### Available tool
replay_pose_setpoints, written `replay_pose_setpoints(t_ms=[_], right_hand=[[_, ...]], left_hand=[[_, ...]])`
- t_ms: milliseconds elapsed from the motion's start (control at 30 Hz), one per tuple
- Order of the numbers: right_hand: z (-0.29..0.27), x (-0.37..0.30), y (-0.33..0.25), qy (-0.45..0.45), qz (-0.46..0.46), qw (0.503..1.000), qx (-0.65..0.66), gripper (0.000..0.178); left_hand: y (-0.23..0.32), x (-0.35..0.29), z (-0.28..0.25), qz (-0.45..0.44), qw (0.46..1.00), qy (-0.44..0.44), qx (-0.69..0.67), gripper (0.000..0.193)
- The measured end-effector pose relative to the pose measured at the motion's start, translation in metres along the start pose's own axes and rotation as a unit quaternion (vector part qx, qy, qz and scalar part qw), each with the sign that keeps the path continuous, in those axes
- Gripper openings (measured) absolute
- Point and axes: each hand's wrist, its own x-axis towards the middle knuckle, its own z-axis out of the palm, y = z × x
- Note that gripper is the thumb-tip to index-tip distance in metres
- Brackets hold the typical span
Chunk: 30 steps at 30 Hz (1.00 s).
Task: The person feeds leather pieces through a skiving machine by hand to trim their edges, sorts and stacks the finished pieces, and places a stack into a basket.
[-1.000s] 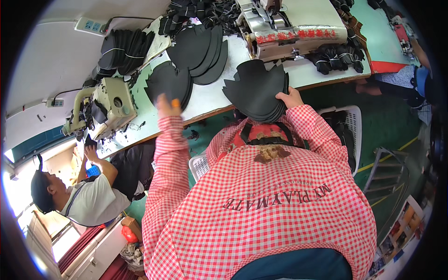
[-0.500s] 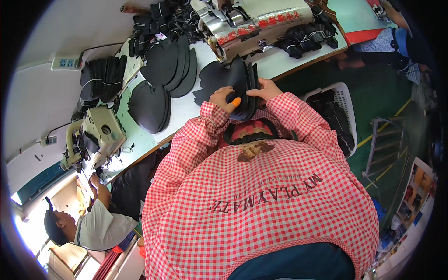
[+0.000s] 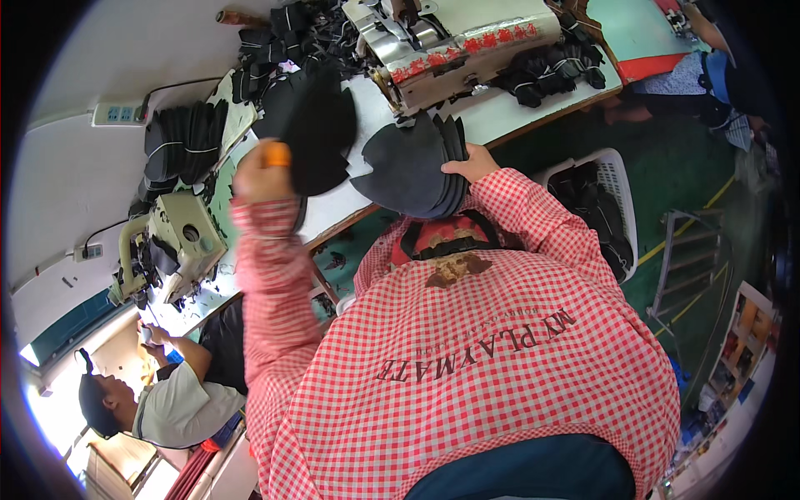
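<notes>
My left hand [image 3: 265,171], with an orange cover on one finger, is raised over the left part of the table and blurred by motion. It grips a black cut-out piece [image 3: 321,133] with a rounded outline, held above a pile of similar pieces. At the table's front edge, my right hand [image 3: 473,164] pinches the right side of a fanned stack of black cut-out pieces [image 3: 408,167], rounded below with notched upper edges. Whether they are leather or fabric I cannot tell.
Behind the stack stands a sewing machine [image 3: 458,54], with tied black bundles [image 3: 554,71] beside it. Another machine [image 3: 187,242] is at the left, near a seated co-worker [image 3: 183,392]. Bound black pieces [image 3: 183,142] lean by the wall. A white basket [image 3: 621,200] stands right.
My left hand has left the stack and swung left, carrying a black piece over the other pile. My right hand still holds the stack. The co-worker's hands have shifted.
</notes>
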Motion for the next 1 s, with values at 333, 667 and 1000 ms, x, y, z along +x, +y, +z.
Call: replay_pose_setpoints(t_ms=[333, 667, 1000], right_hand=[[0.005, -0.003, -0.013, 0.022, 0.034, 0.999, -0.017, 0.034], [0.005, 0.002, 0.001, -0.03, 0.048, 0.998, 0.027, 0.029], [0.012, 0.006, -0.023, -0.02, 0.007, 0.978, -0.206, 0.029]], left_hand=[[-0.017, 0.001, 0.053, 0.075, 0.98, -0.148, 0.111, 0.029], [0.038, -0.091, 0.156, 0.042, 0.928, -0.359, -0.086, 0.044], [0.038, -0.092, 0.151, 0.056, 0.922, -0.368, -0.109, 0.044]])
